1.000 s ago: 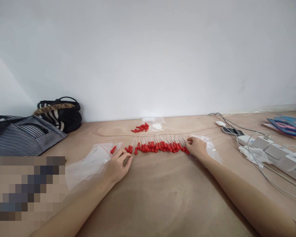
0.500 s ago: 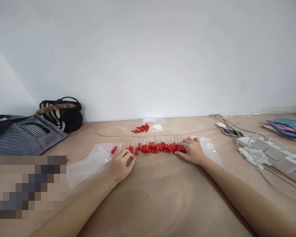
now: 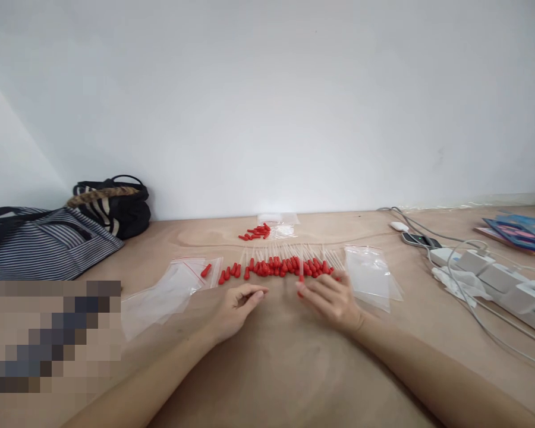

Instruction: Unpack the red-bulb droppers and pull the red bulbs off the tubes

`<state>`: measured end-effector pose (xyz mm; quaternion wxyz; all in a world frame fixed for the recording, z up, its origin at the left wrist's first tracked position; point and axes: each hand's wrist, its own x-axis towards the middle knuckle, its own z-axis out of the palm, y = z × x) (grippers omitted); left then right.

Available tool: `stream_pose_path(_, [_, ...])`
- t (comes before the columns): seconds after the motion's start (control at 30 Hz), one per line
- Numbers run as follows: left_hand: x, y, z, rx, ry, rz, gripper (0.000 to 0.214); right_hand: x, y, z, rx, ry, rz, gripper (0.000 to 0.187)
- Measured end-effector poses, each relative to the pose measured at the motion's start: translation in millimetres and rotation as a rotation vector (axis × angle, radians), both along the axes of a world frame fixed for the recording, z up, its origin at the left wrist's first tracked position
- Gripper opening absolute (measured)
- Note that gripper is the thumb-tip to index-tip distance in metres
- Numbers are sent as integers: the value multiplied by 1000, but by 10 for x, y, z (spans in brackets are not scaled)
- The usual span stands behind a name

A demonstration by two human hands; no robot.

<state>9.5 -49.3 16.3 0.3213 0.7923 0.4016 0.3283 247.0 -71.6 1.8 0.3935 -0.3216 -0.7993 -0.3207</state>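
Head view, dropper (image 3: 301, 276) upright, in right grip (image 3: 332, 302)

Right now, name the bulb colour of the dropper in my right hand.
The bulb is red, clearest in the head view.

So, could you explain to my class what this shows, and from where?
There is no machine: these are a person's two bare hands, seen by one camera worn on that person's head, looking forward and down. The right hand holds a clear tube with a red end; the left hand shows nothing held. Beyond them on the table lies a row of red-ended clear tubes, with loose red pieces farther back. Plastic bags flank the row, and a striped bag and white chargers sit at the sides.
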Motion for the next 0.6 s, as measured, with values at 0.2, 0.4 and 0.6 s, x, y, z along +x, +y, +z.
stream_pose_path(0.2, [256, -185, 3, -366, -155, -172, 29, -444, -102, -59, 0, -96, 181, 9])
stream_pose_path(0.4, [156, -74, -123, 20, -17, -5, 21, -327, -91, -51, -32, -56, 124, 9])
stream_pose_path(0.6, [92, -2, -175, 746, 301, -29, 17, -260, -10, -87, -82, -20, -22, 16])
